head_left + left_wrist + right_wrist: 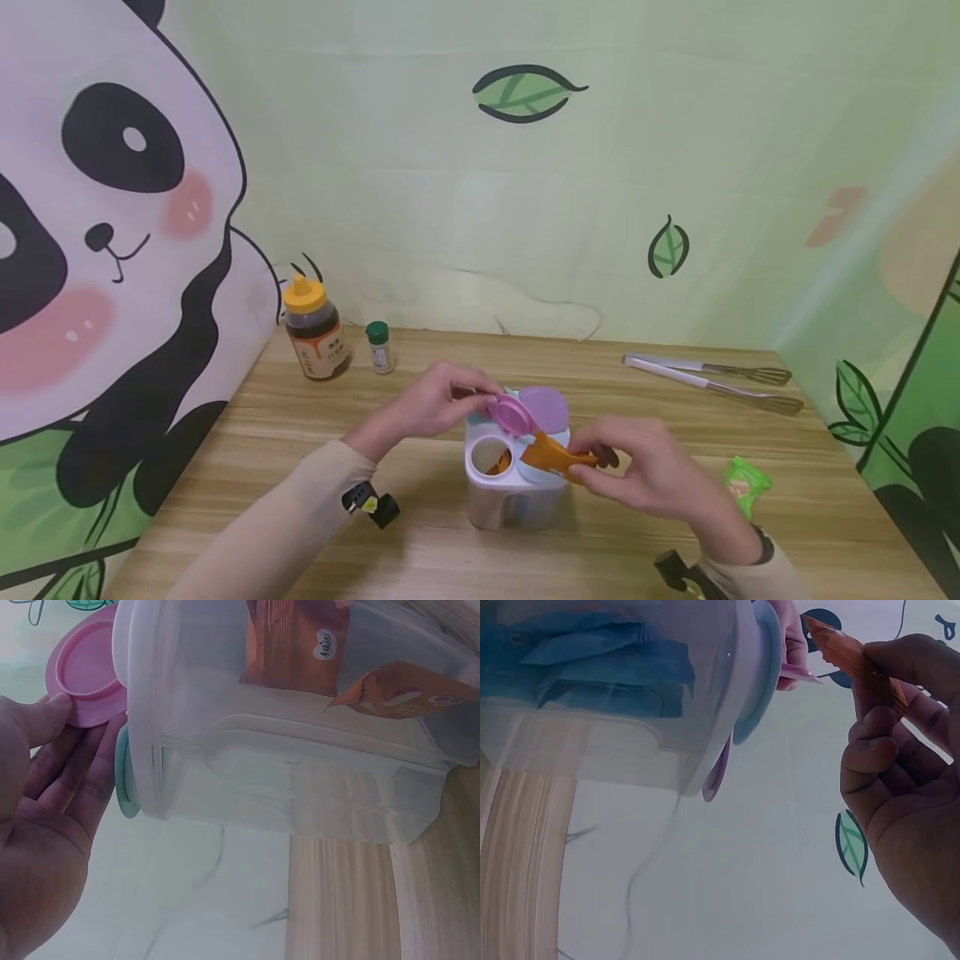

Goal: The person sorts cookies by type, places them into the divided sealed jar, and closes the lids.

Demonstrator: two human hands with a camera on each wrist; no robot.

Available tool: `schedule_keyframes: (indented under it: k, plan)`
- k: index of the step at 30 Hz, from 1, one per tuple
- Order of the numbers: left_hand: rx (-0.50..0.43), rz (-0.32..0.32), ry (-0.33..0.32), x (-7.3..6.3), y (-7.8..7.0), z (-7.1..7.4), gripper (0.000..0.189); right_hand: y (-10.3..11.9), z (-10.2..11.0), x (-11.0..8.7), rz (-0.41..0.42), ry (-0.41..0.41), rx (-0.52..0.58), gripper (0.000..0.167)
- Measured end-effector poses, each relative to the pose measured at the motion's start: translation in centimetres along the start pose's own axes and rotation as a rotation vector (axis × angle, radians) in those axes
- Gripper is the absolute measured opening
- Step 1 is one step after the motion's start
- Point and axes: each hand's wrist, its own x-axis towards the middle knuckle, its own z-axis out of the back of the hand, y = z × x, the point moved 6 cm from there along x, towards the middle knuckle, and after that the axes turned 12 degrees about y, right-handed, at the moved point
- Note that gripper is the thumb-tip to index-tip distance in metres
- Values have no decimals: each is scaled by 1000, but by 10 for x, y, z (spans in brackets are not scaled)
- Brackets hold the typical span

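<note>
A clear storage box (517, 510) with a white top stands on the table, its round lids coloured pink, purple, light blue and mint. My left hand (442, 400) pinches the raised pink lid (88, 664) between thumb and fingers. Below that lid one round opening (480, 442) is uncovered, with orange packets (296, 645) inside that compartment. Above the light blue lid (759, 671), my right hand (637, 462) pinches an orange packet (551, 455), just right of the opening. Blue packets (615, 667) lie in another compartment.
A yellow-capped syrup bottle (318, 337) and a small green-capped jar (380, 348) stand at the back left. Two whisk-like tools (712, 383) with white handles lie at the back right. A green packet (746, 483) is beyond my right wrist.
</note>
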Motion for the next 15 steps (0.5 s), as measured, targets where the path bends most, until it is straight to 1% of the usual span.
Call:
schedule_keyframes:
  k: [3,8,11,15]
  plan:
    - [3,-3,1,0,-1,0,17,0,-2,4,0,-5,17,28]
    - [-1,7,1,0,-1,0,17,1,-6,12,-38,13,12,24]
    - [-5,12,3,0,0,0,17,2,-8,17,-19,20,-1,23]
    - [-9,3,7,0,0,0,18,3,-12,23,27,14,-1,22]
